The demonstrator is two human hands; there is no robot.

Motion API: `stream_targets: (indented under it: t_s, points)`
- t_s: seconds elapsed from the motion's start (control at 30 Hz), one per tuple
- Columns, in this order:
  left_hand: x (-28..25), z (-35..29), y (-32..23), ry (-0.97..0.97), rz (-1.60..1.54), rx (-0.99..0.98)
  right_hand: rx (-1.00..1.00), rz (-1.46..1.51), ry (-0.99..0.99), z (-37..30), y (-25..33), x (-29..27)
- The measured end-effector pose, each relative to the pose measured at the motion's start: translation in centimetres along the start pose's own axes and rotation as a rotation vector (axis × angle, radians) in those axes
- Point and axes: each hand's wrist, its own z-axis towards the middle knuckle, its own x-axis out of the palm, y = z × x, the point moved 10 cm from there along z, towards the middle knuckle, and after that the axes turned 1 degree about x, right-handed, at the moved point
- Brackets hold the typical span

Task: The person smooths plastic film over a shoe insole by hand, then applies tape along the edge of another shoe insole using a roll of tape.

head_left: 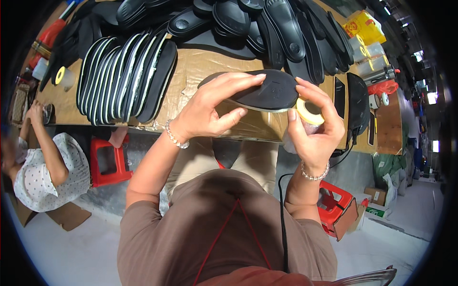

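Note:
My left hand grips a black shoe sole over the near edge of the table, its fingers on the upper face and the thumb apart below. A pale strip runs along the sole's lower edge. At the sole's right end, my right hand curls around a roll of clear tape with a yellow ring, and its fingertips touch the sole's rim. To the left stands a tight row of black soles with white edges.
A heap of black soles covers the far side of the cardboard-topped table. More tape rolls and a dark machine sit at the right. Red stools stand below. Another person sits at the left.

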Motion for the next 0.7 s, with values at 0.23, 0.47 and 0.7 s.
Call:
stream_targets:
  t_s: [0.23, 0.47, 0.7]
  points:
    - [1.4, 2.7, -0.4, 0.15, -0.106, -0.055, -0.031, -0.068, 0.056, -0.7, 1.6, 0.6]
    - [4.0, 4.3, -0.3, 0.321, -0.122, -0.06, -0.033, -0.084, 0.063, -1.1, 1.6, 0.4]
    - [4.3, 3.9, -0.5, 0.314, -0.125, -0.003, -0.03, -0.055, 0.14, -1.0, 1.2, 0.8]
